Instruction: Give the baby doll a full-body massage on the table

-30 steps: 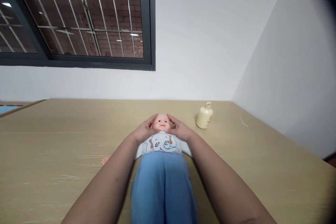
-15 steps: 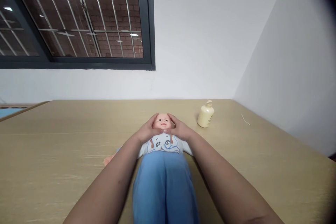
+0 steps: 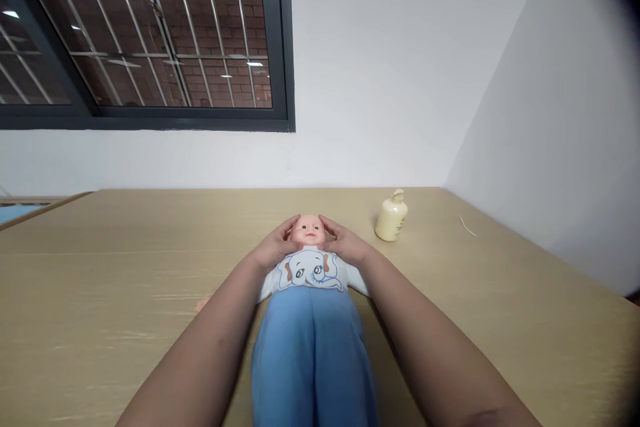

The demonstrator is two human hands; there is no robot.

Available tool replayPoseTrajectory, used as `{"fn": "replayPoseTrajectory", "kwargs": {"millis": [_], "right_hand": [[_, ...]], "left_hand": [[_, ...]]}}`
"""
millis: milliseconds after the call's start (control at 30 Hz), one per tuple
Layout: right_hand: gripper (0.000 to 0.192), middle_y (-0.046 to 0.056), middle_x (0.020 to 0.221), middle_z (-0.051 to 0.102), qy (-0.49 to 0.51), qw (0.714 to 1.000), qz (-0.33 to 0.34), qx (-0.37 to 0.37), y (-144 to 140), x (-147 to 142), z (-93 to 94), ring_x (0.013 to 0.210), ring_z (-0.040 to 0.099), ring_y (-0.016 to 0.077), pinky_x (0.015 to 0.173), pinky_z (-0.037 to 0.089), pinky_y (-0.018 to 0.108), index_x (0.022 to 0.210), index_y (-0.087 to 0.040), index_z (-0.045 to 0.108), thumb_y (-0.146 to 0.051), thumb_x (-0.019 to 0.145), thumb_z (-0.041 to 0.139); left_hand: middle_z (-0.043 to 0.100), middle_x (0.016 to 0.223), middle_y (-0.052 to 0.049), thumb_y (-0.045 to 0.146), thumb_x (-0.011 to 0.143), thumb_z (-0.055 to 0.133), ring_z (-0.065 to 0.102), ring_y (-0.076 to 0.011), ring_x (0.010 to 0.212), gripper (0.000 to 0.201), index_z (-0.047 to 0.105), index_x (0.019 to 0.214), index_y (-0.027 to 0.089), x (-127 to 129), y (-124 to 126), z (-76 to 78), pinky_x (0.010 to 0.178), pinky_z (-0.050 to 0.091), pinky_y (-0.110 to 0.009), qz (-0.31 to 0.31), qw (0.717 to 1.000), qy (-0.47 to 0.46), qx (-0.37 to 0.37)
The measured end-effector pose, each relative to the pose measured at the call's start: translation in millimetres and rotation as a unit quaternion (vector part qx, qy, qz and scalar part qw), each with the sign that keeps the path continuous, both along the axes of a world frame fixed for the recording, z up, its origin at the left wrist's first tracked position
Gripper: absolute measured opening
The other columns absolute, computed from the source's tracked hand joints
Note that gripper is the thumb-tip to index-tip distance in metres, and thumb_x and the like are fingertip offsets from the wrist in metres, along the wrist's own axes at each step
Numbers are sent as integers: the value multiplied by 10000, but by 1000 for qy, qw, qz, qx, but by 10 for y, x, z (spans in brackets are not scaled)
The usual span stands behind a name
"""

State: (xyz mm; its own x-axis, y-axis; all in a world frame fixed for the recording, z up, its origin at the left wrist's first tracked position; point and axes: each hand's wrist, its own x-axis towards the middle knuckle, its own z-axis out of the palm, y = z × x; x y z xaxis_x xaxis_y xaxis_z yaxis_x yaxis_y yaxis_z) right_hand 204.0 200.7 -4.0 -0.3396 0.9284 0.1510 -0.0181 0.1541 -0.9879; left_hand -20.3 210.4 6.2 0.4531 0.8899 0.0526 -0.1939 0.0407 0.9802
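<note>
A baby doll [image 3: 307, 232] lies on its back, head toward the wall, wearing a white top [image 3: 309, 270] with an elephant print and blue trousers [image 3: 313, 353]. My left hand [image 3: 277, 245] curves round the left side of its head, thumb near the jaw and fingers up beside the temple. On the other side my right hand [image 3: 345, 243] cups the head the same way. The doll's head sits between both palms. Part of a doll hand [image 3: 201, 305] shows beyond my left forearm; the other is hidden by my right arm.
A cream pump bottle [image 3: 392, 216] stands on the wood-coloured table [image 3: 125, 267], right of the doll. Farther right lies a thin white strip [image 3: 467, 225]. White walls border the table behind and at right, with a barred window [image 3: 170, 33] at upper left.
My thumbs have slid outward from under the doll's chin toward the sides of its jaw, uncovering the neckline. Both hands stay at the head. The doll's body keeps its place.
</note>
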Motion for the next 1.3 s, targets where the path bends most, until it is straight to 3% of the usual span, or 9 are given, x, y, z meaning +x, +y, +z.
{"fn": "replayPoseTrajectory", "kwargs": {"millis": [100, 233, 433, 700, 867, 1100, 1200, 1300], "right_hand": [[946, 47, 1516, 452, 38, 999, 26, -27, -1, 21, 22, 1371, 451, 301, 1102, 425, 424, 1470, -284, 442, -258, 625, 865], [744, 51, 1432, 551, 49, 998, 38, -19, -16, -5, 42, 1316, 514, 295, 1111, 411, 444, 1415, -269, 515, -354, 731, 794], [1047, 125, 1509, 443, -29, 999, -38, 25, -3, -79, -34, 1321, 504, 310, 1068, 460, 452, 1499, -236, 353, -388, 620, 901], [971, 130, 1481, 477, -79, 994, -52, 62, -66, -78, 67, 1359, 460, 328, 1116, 412, 470, 1443, -222, 440, -400, 609, 905], [827, 86, 1426, 548, -44, 996, -10, 71, -87, -51, 128, 1339, 489, 313, 1111, 420, 468, 1411, -256, 502, -361, 674, 860], [733, 34, 1443, 542, 0, 998, 45, 41, -34, 21, 97, 1350, 483, 277, 1134, 394, 434, 1399, -291, 528, -463, 745, 810], [668, 57, 1446, 538, 27, 999, 24, 12, 9, 16, 24, 1325, 511, 266, 1133, 391, 446, 1400, -272, 523, -532, 818, 721], [793, 93, 1483, 486, -28, 998, -44, 20, 11, -19, -8, 1346, 481, 289, 1141, 375, 465, 1432, -259, 474, -526, 754, 787]], "left_hand": [[511, 1463, -154, 162, 574, 841, 601, -359, 1199, 936, 489, 1439, 228, -27, 2, 0, 971, 498, -454, 2, 999, -33, -35], [523, 1455, -147, 208, 612, 846, 587, -358, 1224, 879, 503, 1421, 222, -17, 11, -14, 1016, 473, -457, 3, 999, -40, -36], [442, 1510, -162, 297, 590, 910, 499, -372, 1313, 988, 423, 1446, 213, 52, 14, -31, 1050, 456, -461, 34, 997, 41, 63], [463, 1491, -156, 339, 629, 891, 502, -363, 1312, 925, 442, 1428, 214, 10, 16, 17, 1065, 443, -476, 22, 985, 113, 130], [449, 1504, -174, 372, 660, 877, 486, -372, 1327, 915, 443, 1448, 207, -18, 17, 1, 1061, 434, -503, 15, 991, 84, 106], [443, 1518, -162, 381, 643, 894, 442, -381, 1367, 941, 464, 1462, 212, -72, 31, -41, 1119, 360, -523, -24, 999, -2, 33], [427, 1533, -147, 386, 678, 872, 432, -370, 1378, 902, 467, 1465, 216, -53, 29, -37, 1138, 347, -497, -12, 1000, -13, 20], [397, 1550, -154, 370, 679, 873, 431, -374, 1377, 962, 401, 1503, 217, -10, 16, -24, 1121, 376, -490, 12, 999, 28, 42]]}}
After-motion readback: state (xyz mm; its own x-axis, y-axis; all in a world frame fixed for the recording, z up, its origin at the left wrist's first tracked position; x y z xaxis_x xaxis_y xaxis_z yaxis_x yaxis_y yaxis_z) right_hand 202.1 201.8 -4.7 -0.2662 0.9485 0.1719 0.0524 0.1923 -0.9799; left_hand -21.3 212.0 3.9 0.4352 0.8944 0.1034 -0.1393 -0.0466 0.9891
